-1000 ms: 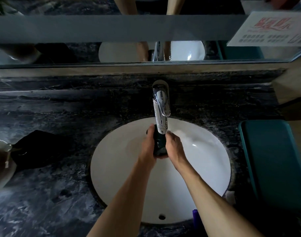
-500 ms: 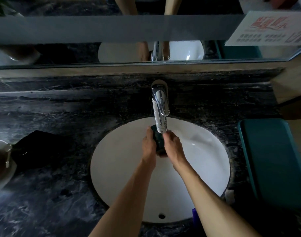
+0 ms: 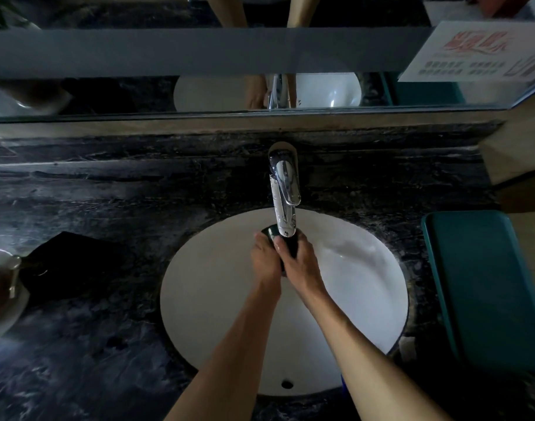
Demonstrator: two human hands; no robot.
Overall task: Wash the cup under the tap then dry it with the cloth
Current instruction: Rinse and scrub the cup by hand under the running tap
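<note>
Both hands hold a small dark cup directly under the spout of the chrome tap, over the far middle of the white basin. The left hand wraps the cup's left side and the right hand wraps its right side, fingers curled round the body, so each grip is clenched on the cup; only a dark strip of the cup shows between them. Its material cannot be told in the dim light, and running water cannot be made out. Judged from its size and the close 2-handed hold, the cup is probably light and rigid; if wet it is likely slippery, and if glazed or glass it could chip against the spout or the basin. The safest hold appears to be round the body, as here, not by the rim. A dark cloth lies on the marbled worktop, well to the left of the basin. A placard at the far right carries red and dark print, too blurred to read; no brand is legible on the tap or cup.
</note>
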